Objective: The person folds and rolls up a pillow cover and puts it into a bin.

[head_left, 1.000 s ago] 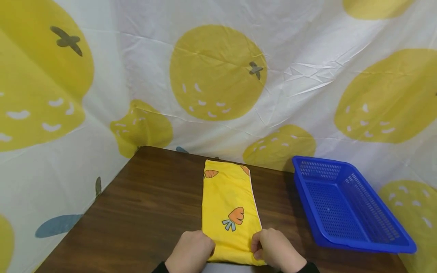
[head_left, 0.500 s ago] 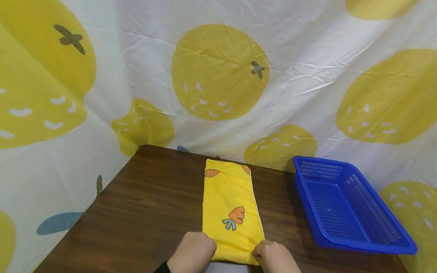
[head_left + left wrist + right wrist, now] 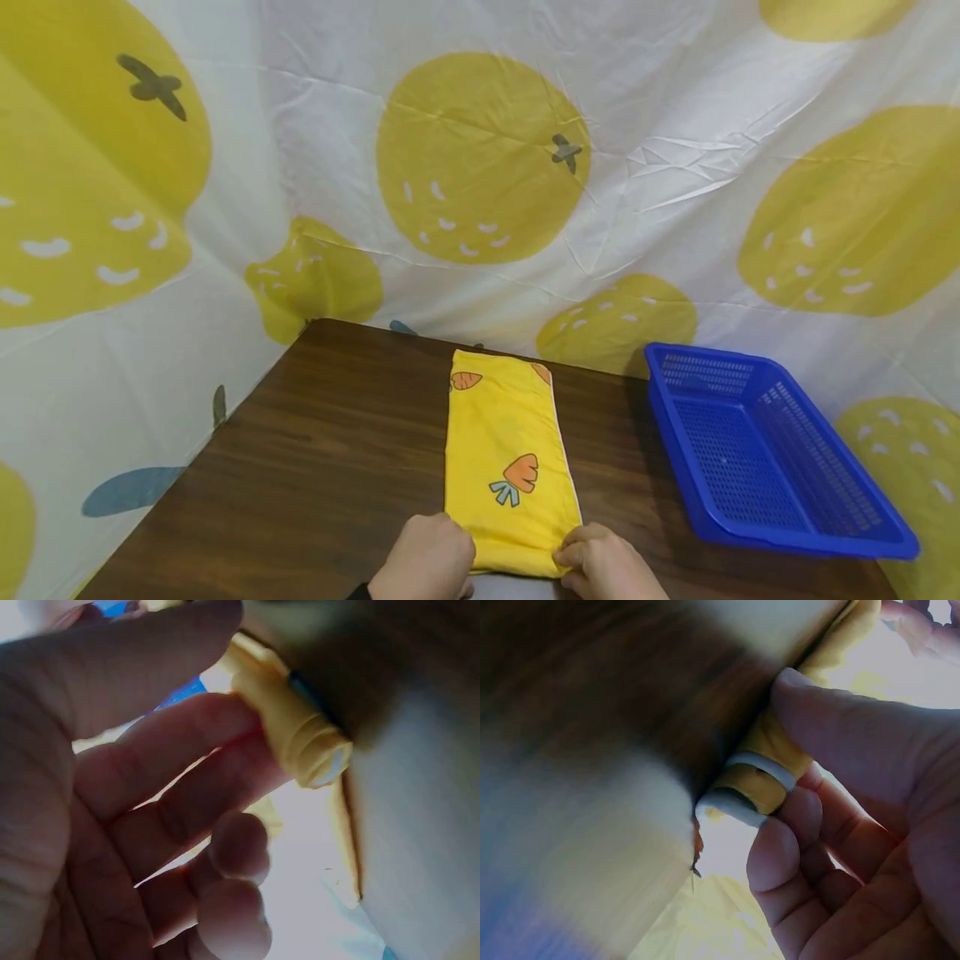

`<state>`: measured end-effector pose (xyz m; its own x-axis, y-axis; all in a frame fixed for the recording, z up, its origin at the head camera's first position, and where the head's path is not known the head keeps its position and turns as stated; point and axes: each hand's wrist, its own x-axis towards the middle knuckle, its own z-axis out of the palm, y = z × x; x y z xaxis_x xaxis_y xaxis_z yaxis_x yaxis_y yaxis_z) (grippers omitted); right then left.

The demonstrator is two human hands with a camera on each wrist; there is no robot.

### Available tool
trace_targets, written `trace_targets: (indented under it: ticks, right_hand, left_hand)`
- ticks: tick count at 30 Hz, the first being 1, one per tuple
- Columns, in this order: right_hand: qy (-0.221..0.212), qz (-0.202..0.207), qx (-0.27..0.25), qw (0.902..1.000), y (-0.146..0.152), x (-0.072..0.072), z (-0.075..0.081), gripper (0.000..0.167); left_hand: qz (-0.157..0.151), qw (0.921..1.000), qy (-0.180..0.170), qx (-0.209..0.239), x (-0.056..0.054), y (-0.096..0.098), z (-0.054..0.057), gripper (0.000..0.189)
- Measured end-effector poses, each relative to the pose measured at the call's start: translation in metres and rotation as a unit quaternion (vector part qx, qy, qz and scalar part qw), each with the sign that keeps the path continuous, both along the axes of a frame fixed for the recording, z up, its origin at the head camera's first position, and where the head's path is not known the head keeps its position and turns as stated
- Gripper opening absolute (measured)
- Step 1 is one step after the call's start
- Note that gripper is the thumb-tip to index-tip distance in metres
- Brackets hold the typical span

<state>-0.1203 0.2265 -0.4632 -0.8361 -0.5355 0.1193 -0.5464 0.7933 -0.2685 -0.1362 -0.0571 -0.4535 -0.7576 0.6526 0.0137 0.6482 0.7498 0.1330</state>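
- Our left hand (image 3: 431, 552), fingers bent, pinches the yellow cloth (image 3: 495, 437) at its seven o'clock.
- Our right hand (image 3: 606, 560), curled too, pinches it at five o'clock.

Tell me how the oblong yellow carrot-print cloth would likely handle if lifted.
The cloth is probably floppy: soft wrinkles cross it. Its near edge, held by the left hand and right hand, may unroll if released, since the wrist views show coiled layers there.

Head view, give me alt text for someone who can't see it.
A person's left hand and right hand hold the near end of a yellow carrot-print cloth on a brown table. A blue basket sits at right; fruit-print fabric hangs behind.
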Motion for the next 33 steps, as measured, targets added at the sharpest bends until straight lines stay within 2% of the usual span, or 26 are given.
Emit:
trace_targets:
  ticks: [3, 11, 19, 26, 30, 33]
  right_hand:
    - [0.010, 0.003, 0.006, 0.9999, 0.000, -0.003, 0.001, 0.023]
    - [0.053, 0.000, 0.028, 0.9982, -0.003, -0.002, 0.000, 0.022]
    - [0.055, 0.022, 0.050, 0.9970, 0.000, -0.005, -0.002, 0.025]
    - [0.064, 0.039, 0.055, 0.9956, 0.001, -0.007, -0.001, 0.019]
    - [0.015, 0.049, 0.065, 0.9966, -0.003, -0.018, 0.009, 0.021]
    - [-0.042, 0.048, 0.071, 0.9955, -0.006, -0.028, 0.016, 0.023]
  left_hand:
    - [0.006, 1.0000, 0.005, -0.003, -0.001, 0.001, -0.001, 0.048]
    - [0.009, 0.9972, 0.074, 0.007, 0.002, 0.003, -0.003, 0.036]
    - [0.020, 0.9966, 0.080, 0.002, 0.003, 0.003, -0.003, 0.032]
    - [0.034, 0.9970, 0.069, 0.000, 0.002, 0.001, -0.003, 0.028]
    - [0.040, 0.9968, 0.068, 0.000, 0.001, 0.001, -0.003, 0.023]
    - [0.044, 0.9967, 0.068, 0.001, 0.002, 0.002, -0.004, 0.021]
